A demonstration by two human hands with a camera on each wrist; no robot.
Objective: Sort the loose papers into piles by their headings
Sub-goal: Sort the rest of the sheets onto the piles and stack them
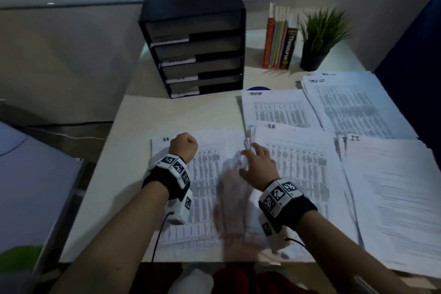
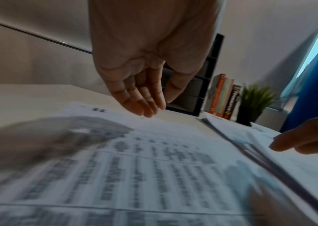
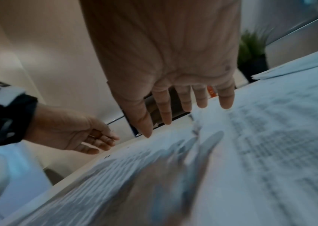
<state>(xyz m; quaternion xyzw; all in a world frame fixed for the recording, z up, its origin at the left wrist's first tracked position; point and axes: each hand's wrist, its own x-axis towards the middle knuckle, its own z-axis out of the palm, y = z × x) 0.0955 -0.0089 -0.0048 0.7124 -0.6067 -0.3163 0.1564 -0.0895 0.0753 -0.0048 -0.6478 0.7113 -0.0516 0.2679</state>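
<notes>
Papers lie in headed piles on the desk. A sheet headed HR (image 1: 205,196) is under my left hand (image 1: 185,147), whose fingers (image 2: 144,105) hang loosely curled just above it and hold nothing. A second HR pile (image 1: 303,174) lies to its right. My right hand (image 1: 253,160) hovers at that pile's left edge with its fingers (image 3: 185,104) spread and straight. Between the hands a loose sheet (image 1: 231,200) is blurred by motion, and neither hand grips it. Behind are an ADMIN pile (image 1: 276,110) and a TASK LIST pile (image 1: 353,107); an IT pile (image 1: 393,198) lies at the right.
A black drawer unit (image 1: 198,43) stands at the back of the desk. To its right are upright books (image 1: 279,43) and a potted plant (image 1: 319,38). Bare desk (image 1: 119,174) shows left of the papers, as far as the desk's left edge.
</notes>
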